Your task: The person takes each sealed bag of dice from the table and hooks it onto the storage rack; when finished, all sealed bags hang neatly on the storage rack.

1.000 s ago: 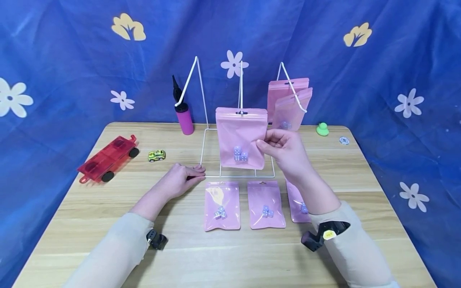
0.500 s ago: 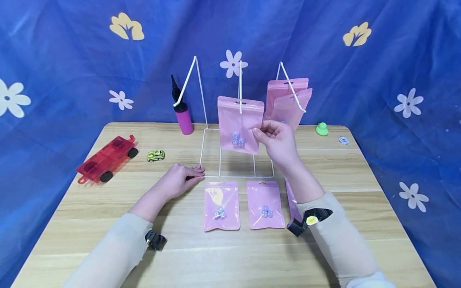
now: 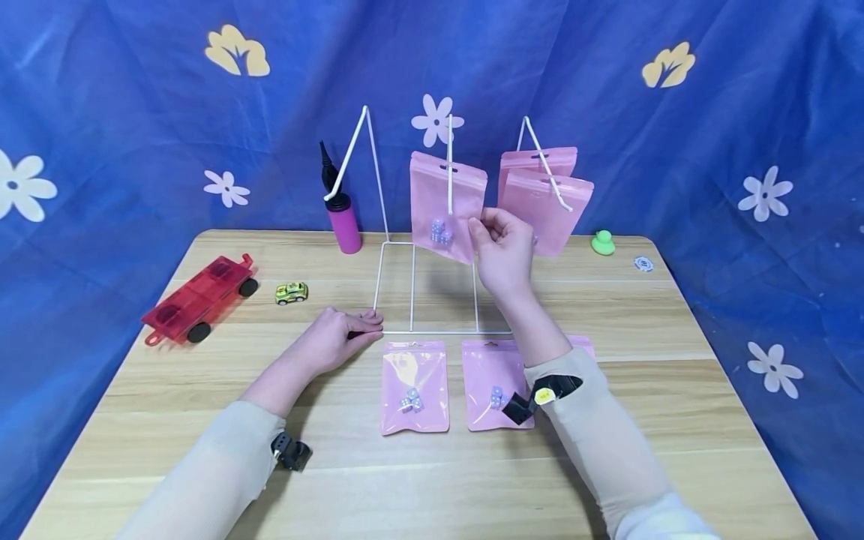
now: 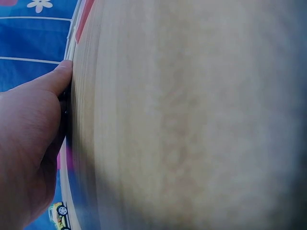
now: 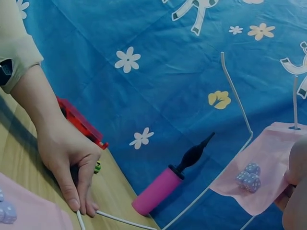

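Nearest, three pink zip pouches (image 3: 415, 386) lie flat on the wooden table (image 3: 378, 480), one largely hidden by the right forearm. Beyond, the left hand (image 3: 343, 334) pinches the front corner of the white wire rack (image 3: 439, 332); a firm hold here should limit rocking. Further back, the right hand (image 3: 502, 251) pinches the right edge of the dice pouch (image 3: 430, 196), tilted and threaded on the middle prong (image 3: 450, 184). A level, gentle push along the wire should spare the hole. Two more pouches (image 3: 548, 217) overlap on the right prong.
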`<control>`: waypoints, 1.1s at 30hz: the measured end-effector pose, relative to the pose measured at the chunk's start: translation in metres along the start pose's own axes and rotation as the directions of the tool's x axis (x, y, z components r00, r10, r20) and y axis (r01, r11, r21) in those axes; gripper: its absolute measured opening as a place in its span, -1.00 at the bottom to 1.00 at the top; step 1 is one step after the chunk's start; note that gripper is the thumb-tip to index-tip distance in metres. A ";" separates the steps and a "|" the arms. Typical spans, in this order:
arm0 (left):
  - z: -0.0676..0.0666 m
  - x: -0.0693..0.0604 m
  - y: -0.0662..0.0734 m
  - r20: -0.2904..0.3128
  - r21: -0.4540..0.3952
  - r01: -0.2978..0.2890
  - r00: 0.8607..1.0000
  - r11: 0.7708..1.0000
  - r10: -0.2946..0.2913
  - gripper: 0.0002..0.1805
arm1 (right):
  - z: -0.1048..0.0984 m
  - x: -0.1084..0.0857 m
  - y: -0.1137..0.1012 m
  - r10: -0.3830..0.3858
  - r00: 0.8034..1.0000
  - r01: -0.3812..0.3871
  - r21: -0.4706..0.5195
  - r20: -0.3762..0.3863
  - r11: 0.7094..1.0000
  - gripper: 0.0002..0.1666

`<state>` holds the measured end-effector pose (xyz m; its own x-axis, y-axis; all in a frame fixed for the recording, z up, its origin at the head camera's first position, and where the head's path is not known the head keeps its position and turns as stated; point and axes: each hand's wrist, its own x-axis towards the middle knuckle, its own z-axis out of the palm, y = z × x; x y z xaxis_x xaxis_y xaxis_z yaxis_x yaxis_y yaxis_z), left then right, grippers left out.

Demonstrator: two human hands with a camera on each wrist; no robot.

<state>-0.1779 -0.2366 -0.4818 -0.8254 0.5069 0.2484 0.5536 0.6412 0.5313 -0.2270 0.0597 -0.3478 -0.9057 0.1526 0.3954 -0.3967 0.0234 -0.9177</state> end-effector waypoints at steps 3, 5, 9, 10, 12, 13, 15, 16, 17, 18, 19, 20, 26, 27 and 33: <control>0.000 0.000 0.000 0.000 0.000 0.003 1.000 1.000 -0.003 -0.82 | 0.004 0.004 0.000 -0.022 1.000 0.021 -0.019 -0.018 1.000 -0.91; 0.000 0.000 0.001 0.002 -0.002 0.008 1.000 1.000 -0.008 -0.82 | 0.006 0.005 0.001 -0.030 0.999 0.030 -0.026 -0.022 0.999 -0.91; 0.000 -0.001 0.001 0.004 -0.004 0.015 1.000 1.000 -0.015 -0.82 | 0.008 0.008 0.001 -0.034 0.999 0.033 -0.026 -0.031 0.999 -0.90; 0.000 -0.001 0.001 0.003 -0.004 0.016 1.000 1.000 -0.015 -0.82 | 0.008 0.009 0.001 -0.032 0.999 0.031 -0.024 -0.036 0.999 -0.90; 0.000 -0.001 0.001 0.003 -0.003 0.016 1.000 1.000 -0.016 -0.82 | 0.008 0.009 0.002 -0.021 0.999 0.019 -0.026 -0.051 0.999 -0.90; 0.000 -0.001 0.001 0.002 -0.002 0.015 1.000 1.000 -0.015 -0.82 | 0.007 0.010 0.002 -0.014 0.998 0.013 -0.025 -0.060 1.000 -0.91; 0.001 -0.001 0.001 0.001 -0.004 0.014 1.000 1.000 -0.014 -0.82 | 0.007 0.010 0.002 0.001 0.997 -0.002 -0.014 -0.077 1.000 -0.91; 0.001 -0.001 0.001 0.001 -0.005 0.016 1.000 1.000 -0.016 -0.82 | 0.007 0.011 0.002 0.007 0.996 -0.008 -0.009 -0.084 1.000 -0.92; 0.001 -0.001 0.001 0.000 -0.005 0.016 1.000 1.000 -0.016 -0.82 | 0.006 0.011 0.002 0.011 0.996 -0.012 -0.005 -0.088 1.000 -0.92; 0.001 -0.001 0.001 -0.002 -0.005 0.019 1.000 1.000 -0.019 -0.81 | 0.006 0.011 0.002 0.016 0.996 -0.016 0.000 -0.090 1.000 -0.92; 0.001 -0.001 0.001 -0.002 -0.005 0.021 1.000 1.000 -0.021 -0.81 | 0.006 0.012 0.002 0.020 0.996 -0.020 0.001 -0.091 1.000 -0.91; 0.001 0.000 0.001 -0.001 -0.008 0.023 1.000 1.000 -0.023 -0.81 | 0.006 0.013 0.003 0.026 0.996 -0.026 0.001 -0.090 1.000 -0.91; 0.000 0.000 0.001 0.000 -0.014 0.026 1.000 1.000 -0.026 -0.80 | 0.007 0.017 0.005 0.048 0.995 -0.050 -0.012 -0.091 0.999 -0.90; 0.000 0.000 0.001 -0.001 -0.014 0.026 1.000 1.000 -0.026 -0.80 | 0.007 0.018 0.006 0.048 0.995 -0.049 -0.012 -0.089 0.999 -0.90; 0.001 0.001 0.001 -0.002 -0.009 0.023 1.000 1.000 -0.023 -0.80 | 0.004 0.018 0.008 0.048 0.996 -0.050 -0.029 -0.070 0.998 -0.86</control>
<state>-0.1776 -0.2350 -0.4815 -0.8380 0.4910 0.2381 0.5338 0.6472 0.5442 -0.2473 0.0584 -0.3476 -0.9110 0.2224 0.3472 -0.3463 0.0442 -0.9371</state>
